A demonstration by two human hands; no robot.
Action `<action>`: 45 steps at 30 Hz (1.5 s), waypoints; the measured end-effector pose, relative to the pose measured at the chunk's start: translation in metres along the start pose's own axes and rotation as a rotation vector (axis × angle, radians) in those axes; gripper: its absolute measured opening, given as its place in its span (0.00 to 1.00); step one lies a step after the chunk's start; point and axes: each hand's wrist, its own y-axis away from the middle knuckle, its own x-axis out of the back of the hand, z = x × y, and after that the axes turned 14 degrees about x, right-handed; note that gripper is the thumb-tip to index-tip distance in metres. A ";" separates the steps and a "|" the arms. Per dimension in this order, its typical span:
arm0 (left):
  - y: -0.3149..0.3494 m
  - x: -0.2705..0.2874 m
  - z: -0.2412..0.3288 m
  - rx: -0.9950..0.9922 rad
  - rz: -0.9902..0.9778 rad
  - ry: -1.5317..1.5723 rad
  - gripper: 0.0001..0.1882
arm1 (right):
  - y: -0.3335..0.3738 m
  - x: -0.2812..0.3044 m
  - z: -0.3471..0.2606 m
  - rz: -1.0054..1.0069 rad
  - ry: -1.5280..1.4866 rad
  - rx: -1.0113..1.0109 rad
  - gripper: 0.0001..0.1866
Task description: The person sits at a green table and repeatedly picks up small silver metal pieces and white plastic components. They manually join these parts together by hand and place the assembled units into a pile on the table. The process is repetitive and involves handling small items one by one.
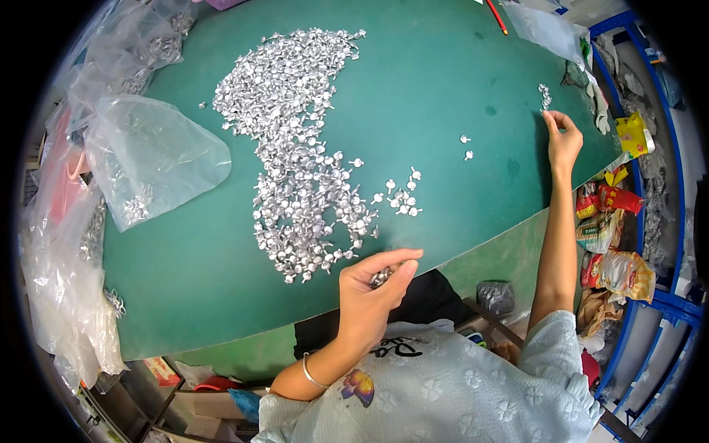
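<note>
The left hand (371, 295), lower centre, curls around metal pieces (381, 277); if it loosens, some could fall past the desk (436, 81) edge. Upper right, the right hand (563, 144) meets a small cluster (545, 96); whether it pinches one is too small to tell, but a nudge could scatter them. The main pile (284, 96) lies left of centre.

On your right stands a blue rack (676, 304), with a yellow packet (633, 134) and a red bag (620, 198) beside it. A white glove (597, 107) lies near your green table's (436, 88) right edge; a red pencil (496, 17) rests toward the far side.
</note>
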 end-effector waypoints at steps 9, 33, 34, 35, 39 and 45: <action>-0.001 0.004 -0.001 0.001 0.048 -0.004 0.08 | 0.017 -0.003 -0.071 -0.072 -0.281 0.122 0.08; -0.006 -0.001 0.000 -0.166 0.115 -0.083 0.11 | 0.097 0.045 -0.221 -0.523 -0.794 0.349 0.08; -0.006 -0.002 0.001 -0.182 0.102 -0.104 0.12 | 0.098 0.048 -0.222 -0.520 -0.798 0.369 0.08; -0.006 -0.003 0.001 -0.199 0.085 -0.124 0.12 | 0.098 0.050 -0.223 -0.517 -0.797 0.390 0.08; -0.004 -0.006 0.003 -0.248 0.074 -0.170 0.10 | 0.095 0.057 -0.227 -0.480 -0.715 0.499 0.09; -0.002 -0.006 0.004 -0.249 0.017 -0.146 0.09 | 0.096 0.062 -0.230 -0.465 -0.732 0.487 0.10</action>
